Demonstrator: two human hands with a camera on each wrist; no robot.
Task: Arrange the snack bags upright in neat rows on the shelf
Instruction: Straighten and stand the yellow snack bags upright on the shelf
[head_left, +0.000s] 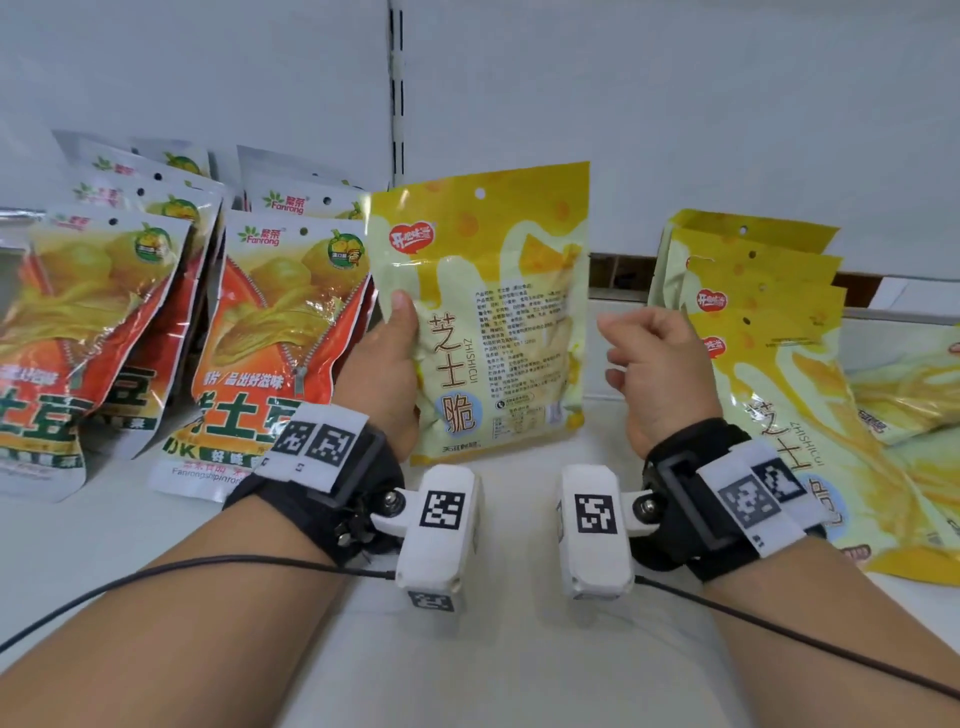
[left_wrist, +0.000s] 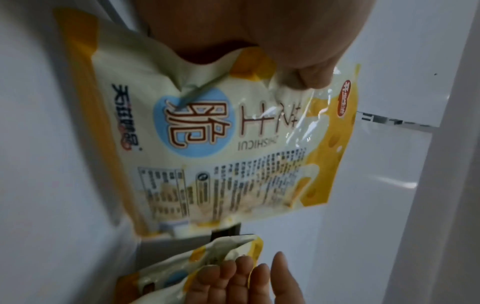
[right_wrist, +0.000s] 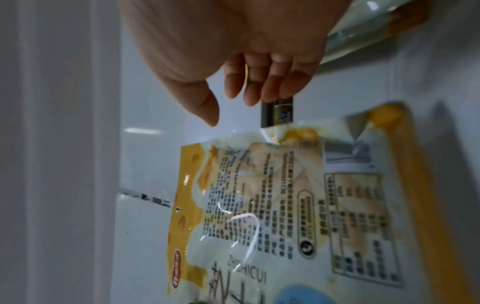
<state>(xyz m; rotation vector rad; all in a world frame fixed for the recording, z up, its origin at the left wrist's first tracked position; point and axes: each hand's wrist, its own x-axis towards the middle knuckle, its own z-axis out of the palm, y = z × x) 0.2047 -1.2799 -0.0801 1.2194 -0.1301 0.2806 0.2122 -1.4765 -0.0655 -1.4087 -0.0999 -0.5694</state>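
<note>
Nearest you, your left hand (head_left: 387, 358) is gripping the yellow cheese-snack bag (head_left: 498, 312) by its left edge, thumb pressed on the printed face and the fingers hidden behind it. Your right hand (head_left: 657, 364) is hovering just beside the bag's right edge, fingers loosely curled and holding nothing; the right wrist view is showing them clear of the film.

The bag is standing on the white shelf (head_left: 519, 649) with its long axis vertical, its bottom seam at the shelf surface and its hang hole at the top, directly between your two hands. It is leaning slightly, and only your left hand is steadying it.

Just left of it, the orange potato-chip bags (head_left: 280, 332) are standing in rows running back toward the rear panel. To the right, well apart from the held bag, the stack of matching yellow bags (head_left: 769, 332) is lying tilted and flat, not upright.

So you are likely seating this bag beside the orange row. Your right hand is the nearer one to the leaning stack, which seems the next thing to reach for.
</note>
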